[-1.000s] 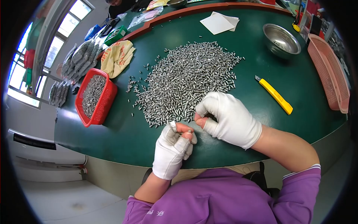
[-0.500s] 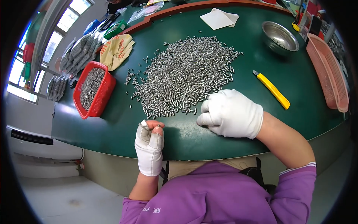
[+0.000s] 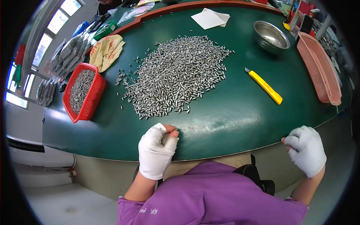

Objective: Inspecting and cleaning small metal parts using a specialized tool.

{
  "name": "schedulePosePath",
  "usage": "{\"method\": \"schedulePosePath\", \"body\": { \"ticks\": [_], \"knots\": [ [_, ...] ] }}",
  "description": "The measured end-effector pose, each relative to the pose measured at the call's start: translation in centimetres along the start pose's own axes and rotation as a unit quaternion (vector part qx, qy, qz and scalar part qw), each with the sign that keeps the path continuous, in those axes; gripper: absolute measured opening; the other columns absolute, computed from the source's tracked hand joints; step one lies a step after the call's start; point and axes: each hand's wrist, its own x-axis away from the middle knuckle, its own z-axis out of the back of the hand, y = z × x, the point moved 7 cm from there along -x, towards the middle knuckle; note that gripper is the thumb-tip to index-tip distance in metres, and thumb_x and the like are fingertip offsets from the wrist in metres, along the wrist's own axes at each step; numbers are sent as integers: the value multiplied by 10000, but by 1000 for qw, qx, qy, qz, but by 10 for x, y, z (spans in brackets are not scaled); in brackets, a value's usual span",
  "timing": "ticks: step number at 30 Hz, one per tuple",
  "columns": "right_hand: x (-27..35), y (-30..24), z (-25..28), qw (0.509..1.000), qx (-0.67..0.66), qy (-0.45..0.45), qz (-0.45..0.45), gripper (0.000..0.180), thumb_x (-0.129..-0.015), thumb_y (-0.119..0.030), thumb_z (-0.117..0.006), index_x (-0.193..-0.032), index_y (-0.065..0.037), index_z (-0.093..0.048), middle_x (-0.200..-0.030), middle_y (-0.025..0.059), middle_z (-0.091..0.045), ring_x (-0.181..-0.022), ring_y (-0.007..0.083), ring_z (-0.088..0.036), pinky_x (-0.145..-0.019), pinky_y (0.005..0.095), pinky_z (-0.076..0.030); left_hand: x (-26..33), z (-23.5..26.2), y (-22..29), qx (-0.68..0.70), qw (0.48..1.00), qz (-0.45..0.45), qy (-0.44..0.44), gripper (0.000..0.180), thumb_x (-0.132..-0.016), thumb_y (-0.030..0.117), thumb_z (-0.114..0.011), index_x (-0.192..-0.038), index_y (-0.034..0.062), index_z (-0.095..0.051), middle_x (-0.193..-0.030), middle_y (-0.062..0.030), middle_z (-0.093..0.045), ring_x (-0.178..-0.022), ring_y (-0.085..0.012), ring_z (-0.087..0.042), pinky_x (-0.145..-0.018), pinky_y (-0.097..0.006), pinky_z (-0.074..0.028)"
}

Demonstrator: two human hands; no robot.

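A wide heap of small silvery metal pieces [image 3: 176, 71], each short and pointed, is spread over the green table. Just nearer than the heap, my left hand [image 3: 156, 150], in a white glove with bare thumb and forefinger tips, pinches what looks like one small metal piece [image 3: 176, 130]. Out at the right, by the table's front edge, my right hand [image 3: 306, 150] is closed in its white glove, with a bare fingertip showing. Whatever lies inside its curled fingers is hidden. Neither hand touches the heap.
A red basket [image 3: 98, 98] of similar pieces stands left, near a yellowish cloth bag [image 3: 107, 52] and filled plastic bags [image 3: 67, 58]. To the right lie a yellow box cutter [image 3: 265, 87], a steel bowl [image 3: 272, 35] and a pink basket [image 3: 318, 71]. White cards [image 3: 210, 18] lie behind.
My right hand has left the near right side of the heap and moved right to the table's edge. My left hand has shifted slightly right, still pinching. The whole view has shifted a little.
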Motion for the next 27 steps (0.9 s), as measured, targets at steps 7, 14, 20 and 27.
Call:
{"method": "schedulePosePath", "body": {
  "ticks": [7, 14, 20, 27],
  "knots": [
    [-57, -77, -2, 977, -133, 122, 109, 351, -718, -80, -685, -1065, -114, -648, -830, 35, -613, -714, 232, -589, -640, 367, -470, -5, -5, -5, -13, 998, 58, -21, 66, -819, 61, -693, -865, 44, -649, -633, -60, -564, -516, -127, -500, -514, -265, -412],
    [-103, -119, -46, 981, -32, 111, 156, 269, -816, -190, -616, -1079, -150, -653, -792, 24, -510, -741, 196, -525, -619, 333, -405, -8, -16, 6, -77, 997, -25, -15, 84, -790, 59, -705, -827, 68, -630, -704, -90, -625, -577, -251, -592, -556, -327, -472],
    [-55, -67, -25, 993, 24, 72, 96, 191, -799, -177, -638, -983, -207, -677, -759, 0, -533, -698, 195, -542, -622, 341, -438, -9, -12, 16, -119, 991, -58, -24, 132, -767, 70, -723, -817, 87, -602, -746, -72, -643, -651, -276, -608, -603, -356, -486],
    [29, 7, 10, 975, 59, 131, -172, 200, -689, -142, -732, -878, -147, -665, -822, 21, -618, -750, 257, -590, -655, 399, -478, -6, -13, 18, -139, 987, -74, -38, 115, -761, 104, -717, -819, 107, -618, -745, -71, -642, -681, -291, -621, -608, -375, -490]
  ]
}}
